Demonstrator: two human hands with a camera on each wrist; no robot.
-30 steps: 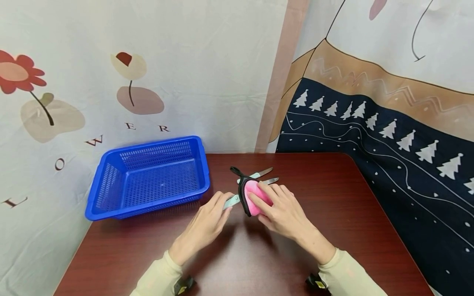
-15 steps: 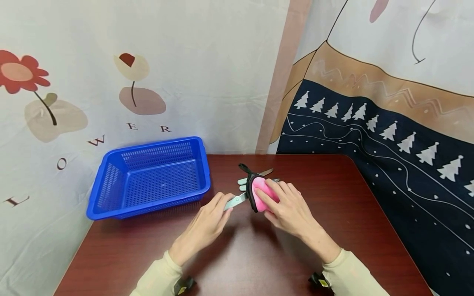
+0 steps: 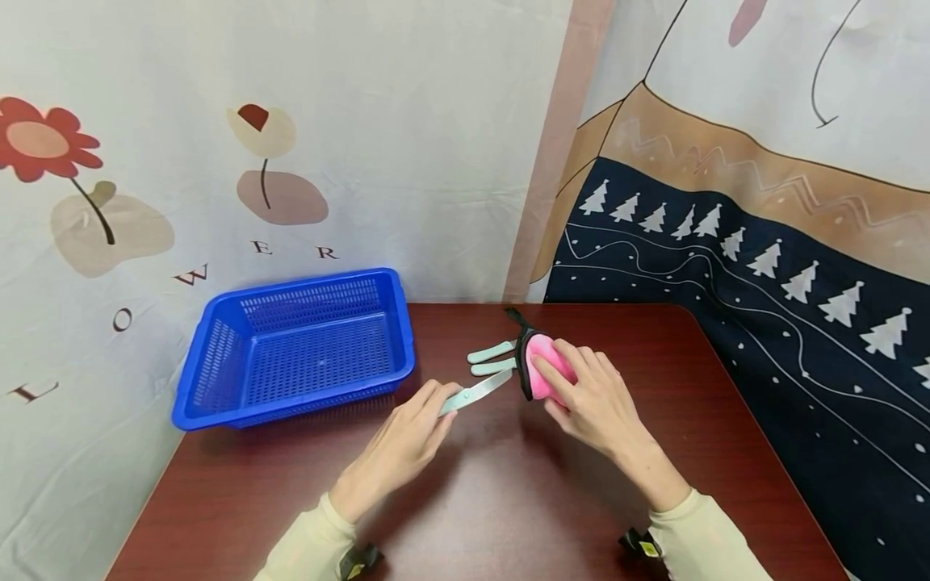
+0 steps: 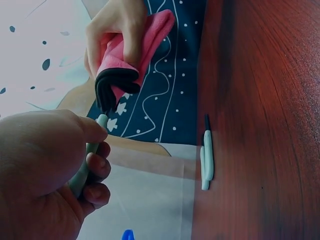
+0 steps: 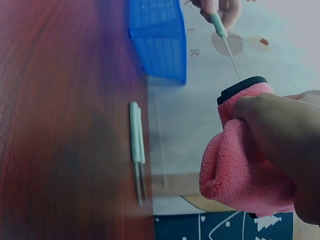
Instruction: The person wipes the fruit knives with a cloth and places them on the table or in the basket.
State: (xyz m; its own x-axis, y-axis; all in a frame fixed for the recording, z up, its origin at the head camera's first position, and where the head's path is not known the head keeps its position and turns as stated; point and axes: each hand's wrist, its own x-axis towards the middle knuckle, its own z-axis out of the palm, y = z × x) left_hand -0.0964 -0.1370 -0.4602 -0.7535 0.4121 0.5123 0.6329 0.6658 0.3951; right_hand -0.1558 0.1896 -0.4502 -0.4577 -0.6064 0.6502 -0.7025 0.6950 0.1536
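My left hand grips the pale green handle of a knife, its blade pointing right and toward the far side. In my right hand is a folded pink fluffy cloth with a black border and a black hanging loop. The cloth's black edge is right at the blade's tip, and most of the blade shows bare in the right wrist view. Two more knives with pale green handles lie side by side on the table; in the head view the cloth hides their blades.
A blue perforated plastic basket stands on the back left of the dark red wooden table. Printed curtains hang close behind the table and along its right side.
My right hand has drawn the cloth to the right along the knife, from near the handle out to the tip, baring the blade. The left hand has stayed nearly still.
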